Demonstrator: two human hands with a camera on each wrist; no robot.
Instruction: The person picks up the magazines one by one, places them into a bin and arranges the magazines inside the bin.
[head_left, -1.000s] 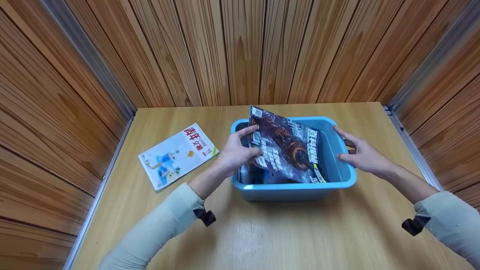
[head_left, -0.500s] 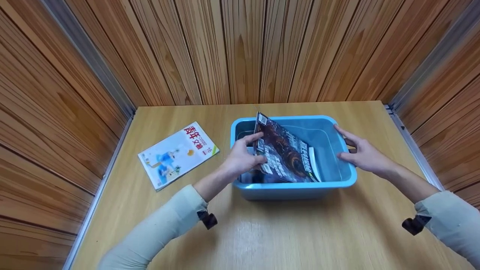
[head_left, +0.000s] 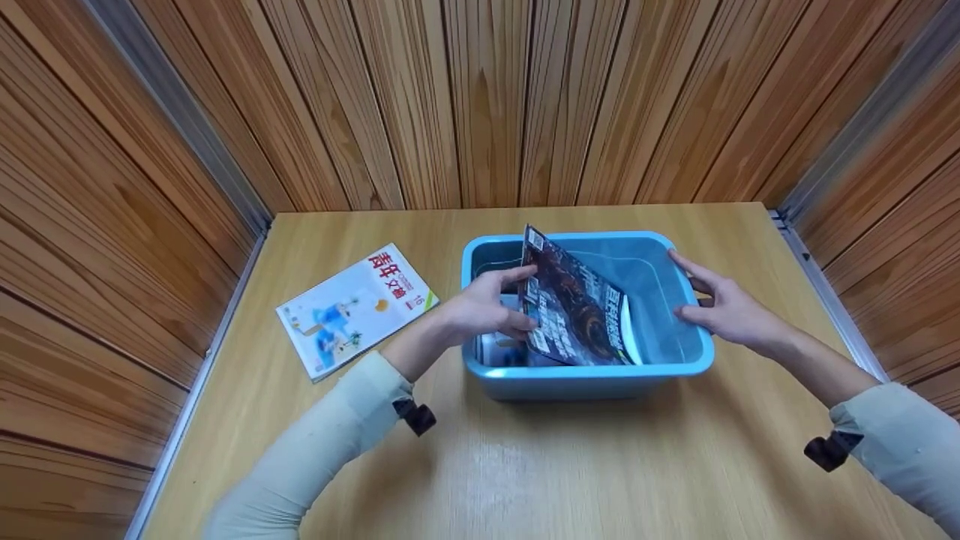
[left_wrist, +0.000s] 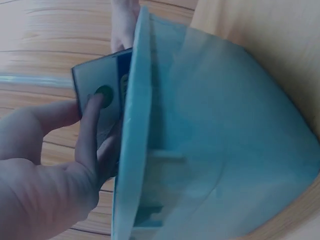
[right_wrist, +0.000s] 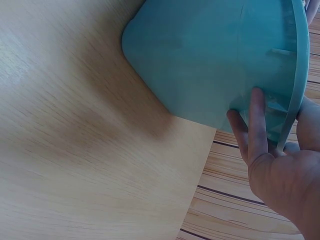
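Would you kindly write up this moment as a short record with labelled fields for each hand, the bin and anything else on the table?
left hand: left hand grips the dark magazine by its left edge
dark magazine: tilted, lower part inside the blue bin, upper corner above the rim
right hand: right hand holds the bin's right rim, thumb inside, fingers on the outer wall
bin contents: other printed items lie at the left under the magazine
elsewhere: light-covered magazine flat on the wooden table, left of the bin
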